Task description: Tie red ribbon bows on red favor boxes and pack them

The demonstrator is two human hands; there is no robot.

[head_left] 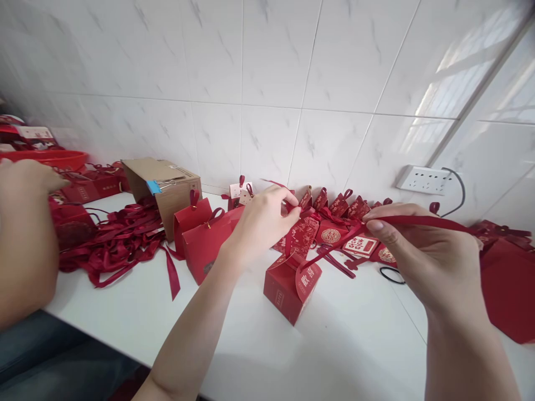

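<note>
A small red gift box (288,287) with pale printed characters stands on the white table in front of me, tilted slightly. Dark red ribbon (332,248) runs up from its top to both of my hands. Above and left of the box, my left hand (267,217) is closed, pinching one part of the ribbon between thumb and fingers. On the other side my right hand (422,250) grips another part between thumb and forefinger, and a length trails over its back to the right. The ribbon's crossing between the hands is partly hidden by my fingers.
Several decorated red boxes (330,234) line the tiled wall. To the left are larger red bags (196,225), a cardboard box (167,192) with a blue clip, and a ribbon heap (121,239). Another person's arm (27,234) reaches in. A power strip (428,181) sits right.
</note>
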